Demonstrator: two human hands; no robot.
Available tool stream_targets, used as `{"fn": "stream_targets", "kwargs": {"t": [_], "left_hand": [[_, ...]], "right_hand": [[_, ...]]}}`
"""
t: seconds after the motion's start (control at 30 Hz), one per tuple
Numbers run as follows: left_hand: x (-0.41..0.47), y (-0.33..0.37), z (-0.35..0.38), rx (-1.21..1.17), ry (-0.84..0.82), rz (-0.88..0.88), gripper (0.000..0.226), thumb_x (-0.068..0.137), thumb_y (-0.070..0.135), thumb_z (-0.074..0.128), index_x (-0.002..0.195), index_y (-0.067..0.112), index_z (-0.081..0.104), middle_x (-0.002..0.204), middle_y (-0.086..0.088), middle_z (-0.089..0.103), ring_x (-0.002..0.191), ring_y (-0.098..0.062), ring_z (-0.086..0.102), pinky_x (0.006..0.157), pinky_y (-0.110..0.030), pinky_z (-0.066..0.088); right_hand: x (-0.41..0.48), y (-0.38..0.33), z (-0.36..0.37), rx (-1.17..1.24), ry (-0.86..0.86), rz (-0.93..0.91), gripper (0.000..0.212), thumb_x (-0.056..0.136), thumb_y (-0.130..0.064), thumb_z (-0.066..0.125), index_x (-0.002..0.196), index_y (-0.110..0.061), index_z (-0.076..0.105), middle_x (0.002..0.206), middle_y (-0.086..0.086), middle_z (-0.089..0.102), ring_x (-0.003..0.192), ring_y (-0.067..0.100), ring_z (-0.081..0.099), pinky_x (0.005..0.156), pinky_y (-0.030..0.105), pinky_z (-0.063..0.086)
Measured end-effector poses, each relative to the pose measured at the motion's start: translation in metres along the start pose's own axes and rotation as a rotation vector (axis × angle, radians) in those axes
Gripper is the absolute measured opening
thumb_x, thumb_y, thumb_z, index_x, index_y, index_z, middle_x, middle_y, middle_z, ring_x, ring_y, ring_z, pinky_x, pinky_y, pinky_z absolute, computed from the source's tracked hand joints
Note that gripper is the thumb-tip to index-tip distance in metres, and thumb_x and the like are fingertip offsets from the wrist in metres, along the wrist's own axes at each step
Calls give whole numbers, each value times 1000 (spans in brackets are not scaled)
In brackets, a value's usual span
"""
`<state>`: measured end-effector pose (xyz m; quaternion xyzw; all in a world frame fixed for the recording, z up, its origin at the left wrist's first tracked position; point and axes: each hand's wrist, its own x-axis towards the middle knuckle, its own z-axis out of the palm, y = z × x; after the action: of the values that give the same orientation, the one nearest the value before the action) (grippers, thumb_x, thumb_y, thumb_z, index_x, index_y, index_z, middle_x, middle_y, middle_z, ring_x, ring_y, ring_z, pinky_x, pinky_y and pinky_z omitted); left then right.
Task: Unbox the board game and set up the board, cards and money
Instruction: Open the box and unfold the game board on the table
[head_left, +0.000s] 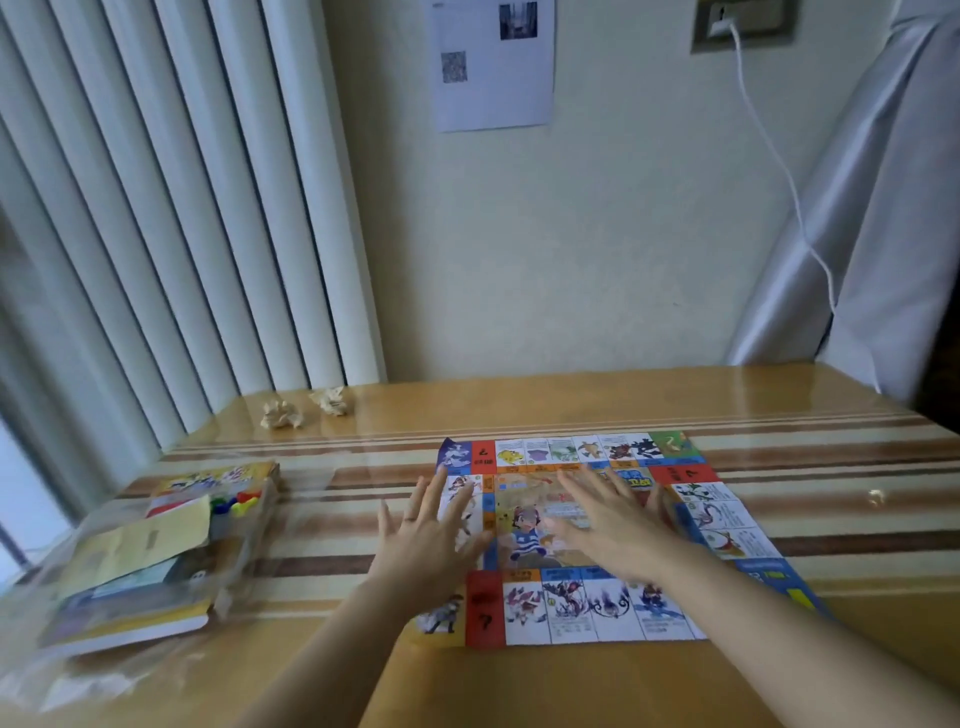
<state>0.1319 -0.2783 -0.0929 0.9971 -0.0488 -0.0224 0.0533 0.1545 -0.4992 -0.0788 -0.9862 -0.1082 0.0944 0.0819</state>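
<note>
A colourful paper game board (587, 603) lies unfolded on the wooden table (519, 686), right of centre. My left hand (426, 535) lies flat with spread fingers on the board's left edge. Over the board's middle, my right hand (608, 525) also lies flat with straight fingers. At the table's left lies the game box (171, 545) under clear plastic wrap, with a yellow card sheet, coloured plastic pawns (234, 503) and paper packs in it.
Two crumpled paper balls (306, 408) sit at the far left of the table by the vertical blinds (156, 234). A white cable (779, 166) hangs down the wall behind, beside a white sheet-covered object at the right.
</note>
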Motion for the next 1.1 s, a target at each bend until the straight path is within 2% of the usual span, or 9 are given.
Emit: {"fn": "stream_targets", "kwargs": {"t": [0.13, 0.23, 0.3, 0.43, 0.53, 0.67, 0.77, 0.87, 1.1], "left_hand": [[-23, -32, -29, -45, 158, -27, 53, 95, 56, 34, 145, 41, 24, 155, 12, 22, 139, -12, 31, 116, -54, -3], [-52, -71, -46, -125, 302, -105, 39, 96, 47, 42, 135, 41, 42, 144, 13, 43, 116, -5, 54, 118, -48, 15], [-72, -105, -54, -223, 393, -171, 34, 96, 40, 46, 130, 37, 50, 137, 10, 51, 108, -9, 58, 110, -42, 32], [-108, -173, -63, -280, 510, -384, 34, 94, 33, 53, 127, 32, 56, 133, 5, 55, 97, -16, 61, 82, -33, 48], [-121, -218, -58, -250, 522, -480, 36, 91, 29, 57, 127, 28, 58, 135, 0, 53, 115, -23, 55, 99, -41, 43], [-129, -250, -48, -206, 338, -573, 47, 94, 44, 48, 139, 33, 44, 151, 1, 34, 134, -25, 37, 111, -43, 31], [-127, -257, -41, -248, 269, -583, 51, 95, 50, 40, 143, 35, 37, 156, 2, 23, 138, -25, 30, 113, -47, 27], [-123, -261, -36, -300, 284, -564, 50, 94, 50, 40, 141, 34, 40, 154, 2, 30, 137, -23, 33, 111, -48, 30], [-125, -261, -35, -449, 403, -528, 46, 91, 41, 53, 136, 36, 45, 147, 9, 40, 135, -18, 35, 110, -50, 31]], "right_hand": [[-7, -56, -29, 95, 109, -202, 61, 95, -58, 37, 148, -31, 25, 156, -6, 23, 144, 17, 18, 117, 51, 12], [-9, -109, -39, 224, 128, -349, 47, 95, -42, 51, 137, -23, 47, 142, -4, 48, 127, 13, 46, 103, 30, 37], [-8, -147, -37, 290, 94, -412, 39, 94, -38, 54, 130, -22, 55, 129, -4, 58, 112, 11, 56, 94, 26, 46], [1, -219, -23, 377, 22, -474, 30, 93, -33, 58, 118, -19, 63, 111, -4, 63, 97, 12, 58, 76, 23, 44], [12, -264, -10, 441, -8, -503, 27, 92, -29, 58, 116, -18, 63, 100, -7, 61, 91, 9, 55, 67, 18, 38], [29, -307, 0, 475, 11, -456, 31, 91, -28, 59, 121, -19, 60, 99, -7, 59, 90, 10, 55, 73, 22, 40], [42, -326, 5, 458, 5, -378, 33, 89, -29, 59, 122, -23, 59, 104, -5, 63, 96, 16, 59, 84, 30, 49], [51, -337, 10, 461, -6, -300, 39, 87, -33, 61, 124, -24, 57, 114, 0, 64, 100, 20, 60, 89, 37, 51], [57, -349, 8, 591, -77, -219, 47, 86, -33, 66, 129, -15, 54, 128, 2, 57, 115, 22, 54, 92, 28, 41]]}}
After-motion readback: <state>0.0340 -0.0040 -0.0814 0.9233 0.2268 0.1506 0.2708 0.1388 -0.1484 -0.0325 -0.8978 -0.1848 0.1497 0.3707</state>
